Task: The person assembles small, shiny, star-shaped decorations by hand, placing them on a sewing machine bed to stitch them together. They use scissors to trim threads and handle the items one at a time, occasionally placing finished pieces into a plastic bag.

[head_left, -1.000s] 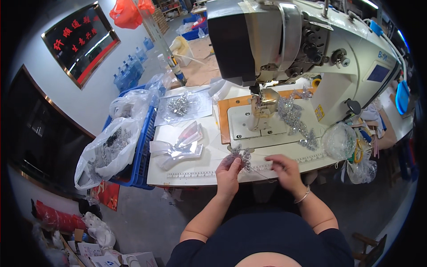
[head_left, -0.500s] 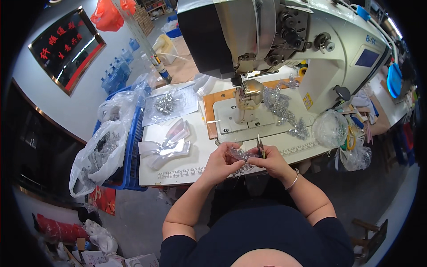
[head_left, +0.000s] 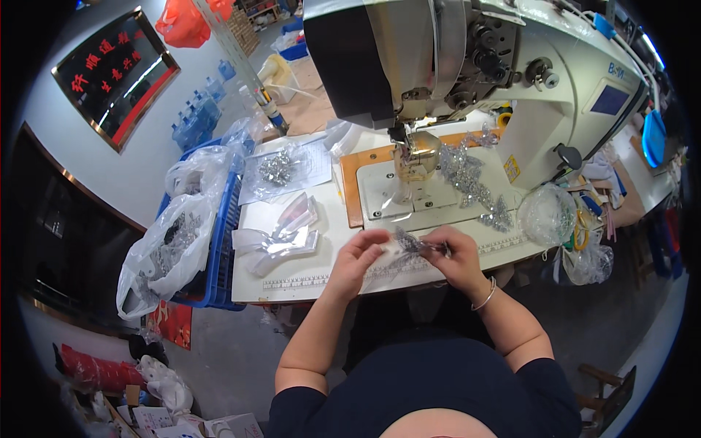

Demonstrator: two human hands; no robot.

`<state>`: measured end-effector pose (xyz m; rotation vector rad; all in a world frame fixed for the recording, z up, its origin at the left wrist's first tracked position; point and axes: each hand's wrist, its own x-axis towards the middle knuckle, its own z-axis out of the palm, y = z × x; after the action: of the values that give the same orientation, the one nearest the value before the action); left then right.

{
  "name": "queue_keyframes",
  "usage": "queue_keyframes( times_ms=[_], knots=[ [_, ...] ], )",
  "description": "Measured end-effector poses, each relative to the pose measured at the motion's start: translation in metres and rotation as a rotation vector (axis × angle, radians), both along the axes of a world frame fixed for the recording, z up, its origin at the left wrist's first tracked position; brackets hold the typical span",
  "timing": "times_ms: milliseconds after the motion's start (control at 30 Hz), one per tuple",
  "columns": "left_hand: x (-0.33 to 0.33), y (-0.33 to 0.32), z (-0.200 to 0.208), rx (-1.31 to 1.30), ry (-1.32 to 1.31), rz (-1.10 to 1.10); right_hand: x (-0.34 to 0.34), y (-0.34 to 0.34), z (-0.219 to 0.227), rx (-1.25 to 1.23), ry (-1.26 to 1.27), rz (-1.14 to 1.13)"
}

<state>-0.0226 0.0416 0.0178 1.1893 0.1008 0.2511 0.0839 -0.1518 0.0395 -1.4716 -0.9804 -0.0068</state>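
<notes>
Sequin piece: small silvery sequinned appliqué in clear film (head_left: 409, 243), held between both hands just above the front edge of the white tabletop (head_left: 292, 281), directly in front of the sewing machine.
Left hand: (head_left: 359, 254) fingers curled, pinching the left end of the piece between thumb and fingertips.
Right hand: (head_left: 454, 252) closed on the right end; a thin dark tool seems to be clamped in the same pinch, too small to tell which kind.
Handling: judged very light and floppy, no stiffness of its own. Film likely slippery, sequins likely to snag or shed if dragged. Fragile to pulling.
Where to hold: by the two ends or the film edge, light pinch from both sides, kept flat; not across the sequinned middle.
Machine: large white industrial sewing machine (head_left: 555, 87), needle head over a clear sheet on the white bed plate (head_left: 383, 193) with orange surround.
Behind hands: a string of more silvery sequinned pieces (head_left: 467, 179) trailing across the bed to the right of the needle.
Left of hands: folded clear plastic sleeves (head_left: 281, 233) lying on the tabletop, well apart from the left hand; further back a clear bag with a silvery cluster (head_left: 277, 168).
Far left: blue plastic crate (head_left: 219, 241) with white-clear plastic bags (head_left: 164, 252) of dark and silvery bits, beside the tabletop edge.
Right: rounded clear bag of small parts (head_left: 548, 215) near the machine base.
</notes>
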Motion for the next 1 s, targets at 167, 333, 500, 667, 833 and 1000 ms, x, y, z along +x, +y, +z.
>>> queue_keyframes(
  times_ms=[167,333,500,667,833,1000],
  knots=[
    [-0.010,-0.014,-0.004,-0.220,-0.025,0.065,-0.002,-0.009,0.020,-0.028,-0.953,-0.295],
    [-0.017,-0.042,0.003,-0.547,-0.184,-0.324,-0.018,0.000,0.002,-0.174,-1.130,-0.281],
    [-0.017,-0.033,0.000,-0.808,-0.289,-0.342,-0.027,-0.007,-0.006,-0.269,-0.977,-0.144],
    [-0.019,-0.030,0.007,-0.559,-0.113,-0.215,-0.034,-0.017,-0.021,-0.044,-0.479,-0.174],
    [-0.019,-0.024,0.001,-0.494,0.072,-0.308,-0.030,-0.017,-0.052,0.150,0.345,-0.327],
    [-0.020,-0.018,0.007,-0.399,0.212,-0.388,-0.017,-0.022,0.019,-0.247,-0.600,-0.445]
  ],
)
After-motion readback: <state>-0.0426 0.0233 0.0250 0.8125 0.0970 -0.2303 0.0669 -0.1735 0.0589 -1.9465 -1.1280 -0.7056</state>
